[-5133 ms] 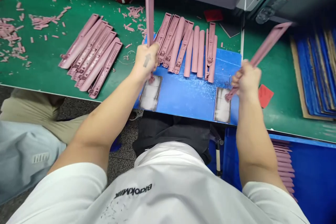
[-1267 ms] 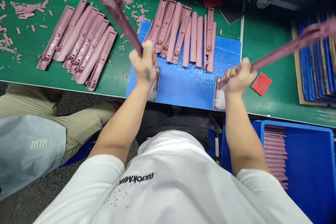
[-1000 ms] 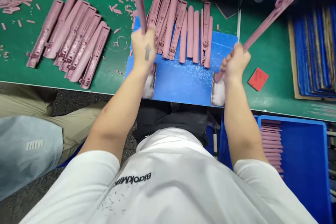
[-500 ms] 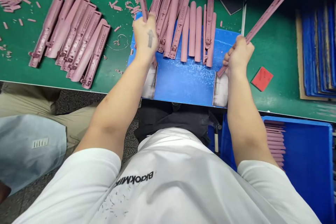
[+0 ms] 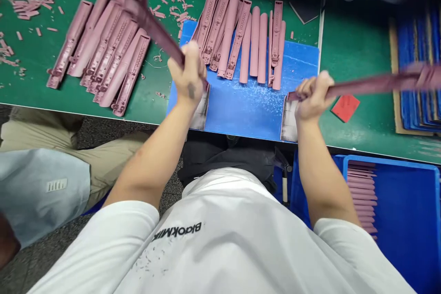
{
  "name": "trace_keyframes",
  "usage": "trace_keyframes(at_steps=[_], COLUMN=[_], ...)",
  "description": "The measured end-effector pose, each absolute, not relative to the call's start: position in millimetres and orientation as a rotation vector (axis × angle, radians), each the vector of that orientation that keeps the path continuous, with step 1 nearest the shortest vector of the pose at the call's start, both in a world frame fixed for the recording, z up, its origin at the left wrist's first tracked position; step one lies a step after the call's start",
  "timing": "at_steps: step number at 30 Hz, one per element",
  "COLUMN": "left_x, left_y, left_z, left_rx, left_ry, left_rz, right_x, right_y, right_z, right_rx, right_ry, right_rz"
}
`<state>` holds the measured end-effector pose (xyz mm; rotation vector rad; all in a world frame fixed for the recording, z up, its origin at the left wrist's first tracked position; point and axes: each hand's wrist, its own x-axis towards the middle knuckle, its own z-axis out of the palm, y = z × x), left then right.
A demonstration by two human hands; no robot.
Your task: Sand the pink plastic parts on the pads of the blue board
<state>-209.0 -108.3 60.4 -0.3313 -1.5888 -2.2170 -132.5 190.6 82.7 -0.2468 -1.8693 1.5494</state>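
Note:
My left hand (image 5: 188, 79) is closed round the lower end of a long pink plastic part (image 5: 138, 11), which leans up and to the left, blurred by motion. Its end rests near a grey sanding strip (image 5: 202, 111) on the blue board (image 5: 246, 110). My right hand (image 5: 312, 96) grips a second pink plastic part (image 5: 382, 83) that lies almost level and points right, its near end over another grey strip (image 5: 288, 121). A row of pink parts (image 5: 246, 36) lies at the board's far side.
A second batch of pink parts (image 5: 103, 53) lies on the green table (image 5: 358, 55) to the left, with pink trimmings (image 5: 24, 7) scattered beyond. A red pad (image 5: 345, 106) and stacked blue boards (image 5: 418, 78) are at right. A blue bin (image 5: 403, 211) holds pink parts. Another person sits at left.
Both pink parts have swung outward and down: the left one from upright to leaning left, the right one from steeply raised to nearly level. Both hands moved slightly nearer.

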Motion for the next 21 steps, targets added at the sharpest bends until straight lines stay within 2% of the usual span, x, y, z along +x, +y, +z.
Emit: trace_keyframes(at_steps=[3, 7, 12, 17, 21], left_x=[-164.2, -167.9, -164.2, -147.0, -142.3], left_y=[-107.5, -99.4, -100.4, -105.2, -103.8], left_z=[69.7, 72.8, 73.5, 67.7, 74.1], left_rx=[-0.178, -0.252, -0.249, -0.247, -0.205], left_ry=[-1.709, -1.691, -1.670, -1.673, -1.690], left_rz=[-2.170, -1.993, -2.058, -1.954, -2.065], right_x=[-102.1, -117.3, -104.4, -87.4, -88.7], right_y=[182.5, 185.7, 183.0, 181.7, 179.4], right_z=[84.7, 82.3, 77.6, 78.1, 80.3], right_rx=[-0.185, -0.282, -0.249, -0.171, -0.134], right_ry=[-1.862, -1.670, -1.754, -1.751, -1.837], right_rz=[1.580, 1.649, 1.643, 1.543, 1.560])
